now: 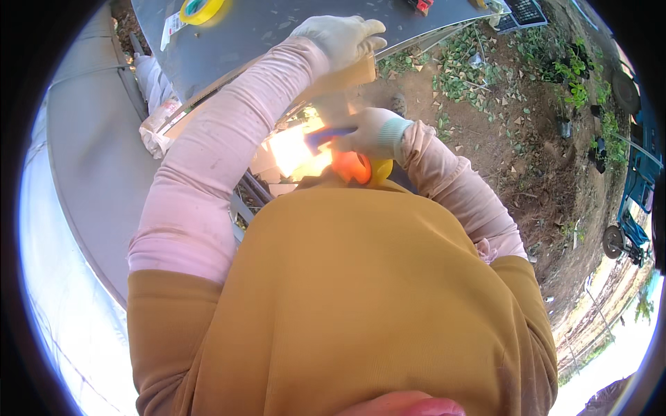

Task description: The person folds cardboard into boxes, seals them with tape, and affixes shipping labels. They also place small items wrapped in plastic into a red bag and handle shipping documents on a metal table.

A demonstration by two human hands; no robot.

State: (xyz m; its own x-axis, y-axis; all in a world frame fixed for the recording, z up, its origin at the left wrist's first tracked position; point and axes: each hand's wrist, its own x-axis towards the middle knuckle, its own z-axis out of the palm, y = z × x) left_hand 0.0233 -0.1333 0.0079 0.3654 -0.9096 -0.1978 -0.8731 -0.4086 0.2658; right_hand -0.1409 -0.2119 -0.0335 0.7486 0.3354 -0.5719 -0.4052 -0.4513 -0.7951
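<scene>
My left hand [346, 40], in a pale work glove, is at the near edge of a dark flat tabletop [250, 44]. Its fingers are stretched out and slightly apart, with the palm side hidden. A tan board or cardboard edge [359, 73] shows just below it. My right hand [372, 132], in a pale glove with a green cuff, is closer to my body and grips a blurred blue object [322, 138], whose kind I cannot tell. Orange [351, 165] and yellow [381, 170] rounded things lie just under that hand, at my waist. Glare washes out the spot beside them.
A yellow tape roll [202, 10] and a red tool [422, 5] lie on the tabletop. A black crate [520, 15] stands beyond its right corner. A grey sheet-like surface [96, 156] is at left. Soil with leaves [468, 104] and a blue wheeled vehicle [637, 192] are at right.
</scene>
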